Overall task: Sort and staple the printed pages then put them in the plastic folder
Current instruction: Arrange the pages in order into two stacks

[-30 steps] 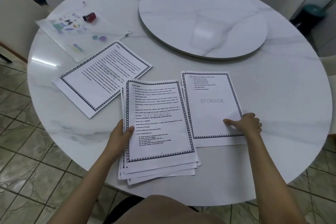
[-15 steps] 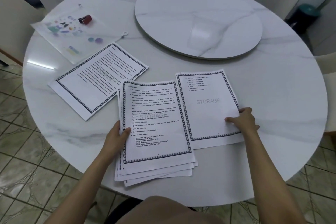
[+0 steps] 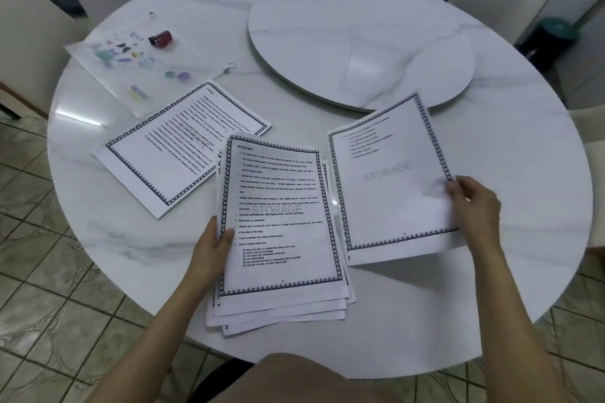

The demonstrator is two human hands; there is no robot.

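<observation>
Sheet (image 3: 393,186) on right now lifts off table (image 3: 491,288), pinched at edge by right hand (image 3: 474,206); left hand (image 3: 209,249) grips stack (image 3: 278,222). Sorting ongoing, stapling not begun.

The left hand (image 3: 209,249) hides its fingers under the stack (image 3: 281,222); lower sheets show only edges. The lifted page (image 3: 389,180) covers part of the turntable (image 3: 327,26) rim. Print on the far page (image 3: 183,147) is blurred.
</observation>
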